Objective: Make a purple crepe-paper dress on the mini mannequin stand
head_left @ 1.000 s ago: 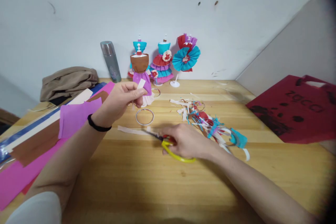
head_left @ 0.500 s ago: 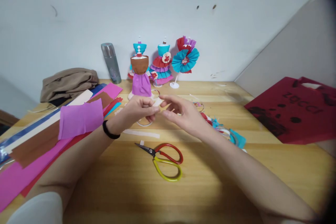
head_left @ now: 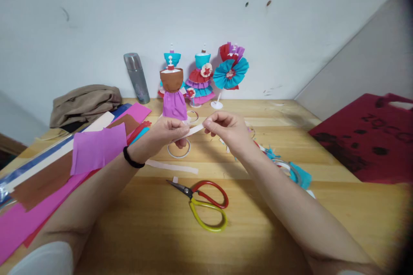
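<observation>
A short white paper strip (head_left: 195,129) stretches between my two hands above the table. My left hand (head_left: 172,131), with a black band at the wrist, is closed on its left end. The fingertips of my right hand (head_left: 226,131) pinch its right end. Below them lies a longer pale strip (head_left: 172,166) on the wood. Scissors (head_left: 200,202) with one red and one yellow handle rest nearer to me, blades slightly apart and pointing left. A small white scrap (head_left: 175,179) sits by the blade tips. Just under my left hand is a roll of tape (head_left: 179,149).
Several small dress forms in coloured paper stand by the wall, the nearest with a brown top (head_left: 171,80). A grey flask (head_left: 137,77) stands left of them. Coloured paper sheets (head_left: 98,148) lie at left, blue scraps (head_left: 300,174) at right, beside a red bag (head_left: 364,137).
My right hand, apart from the strip before, now pinches its right end, and the strip is drawn out longer between the hands. The view has shifted slightly.
</observation>
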The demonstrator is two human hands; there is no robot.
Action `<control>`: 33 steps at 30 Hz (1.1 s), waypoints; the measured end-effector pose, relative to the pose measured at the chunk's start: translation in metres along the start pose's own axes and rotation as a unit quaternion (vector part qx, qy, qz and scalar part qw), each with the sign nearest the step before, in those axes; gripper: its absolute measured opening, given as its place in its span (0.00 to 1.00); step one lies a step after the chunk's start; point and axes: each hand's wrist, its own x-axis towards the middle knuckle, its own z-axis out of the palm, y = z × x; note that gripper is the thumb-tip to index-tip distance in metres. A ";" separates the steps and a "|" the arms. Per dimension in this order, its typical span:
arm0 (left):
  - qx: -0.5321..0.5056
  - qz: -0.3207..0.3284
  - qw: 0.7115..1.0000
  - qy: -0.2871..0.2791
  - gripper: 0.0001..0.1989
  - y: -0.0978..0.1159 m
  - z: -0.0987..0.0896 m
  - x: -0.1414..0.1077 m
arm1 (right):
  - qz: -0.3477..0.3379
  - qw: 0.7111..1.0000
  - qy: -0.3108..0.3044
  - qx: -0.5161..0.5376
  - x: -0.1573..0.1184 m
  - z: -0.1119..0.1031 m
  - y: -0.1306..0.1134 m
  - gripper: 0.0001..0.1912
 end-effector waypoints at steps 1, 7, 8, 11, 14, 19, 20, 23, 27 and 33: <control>-0.003 -0.005 1.000 0.003 0.20 -0.001 0.000 0.000 | 0.006 1.000 0.006 0.006 0.001 -0.002 0.000 0.14; -0.047 -0.020 0.999 0.006 0.12 -0.004 -0.001 0.003 | -0.001 0.999 0.028 0.031 0.004 -0.007 -0.001 0.13; -0.049 -0.026 0.998 0.007 0.11 -0.005 0.000 0.003 | -0.002 0.999 0.031 0.033 0.004 -0.007 -0.001 0.13; -0.045 -0.048 0.998 0.021 0.10 -0.003 0.000 0.004 | 0.001 0.998 0.041 0.042 0.004 -0.008 -0.001 0.13; -0.025 -0.054 0.998 0.033 0.10 -0.001 0.000 0.004 | 0.005 0.998 0.050 0.049 0.004 -0.009 -0.001 0.13; 0.001 -0.052 0.998 0.038 0.11 0.002 -0.003 0.003 | -0.008 0.997 0.059 0.045 0.004 -0.009 0.003 0.13; 0.005 -0.048 0.998 0.046 0.11 0.002 -0.004 0.003 | -0.009 0.998 0.055 0.043 0.004 -0.010 0.004 0.13; 0.049 -0.022 0.996 0.074 0.10 0.003 -0.005 0.001 | -0.026 0.999 0.038 0.016 0.005 -0.014 0.005 0.13; 0.220 0.057 0.966 0.121 0.08 0.005 -0.002 -0.004 | -0.182 0.977 0.023 -0.106 0.001 -0.017 0.000 0.17; 0.372 0.156 0.906 0.127 0.09 0.009 0.014 -0.012 | -0.297 0.903 -0.104 -0.293 -0.011 0.000 -0.001 0.14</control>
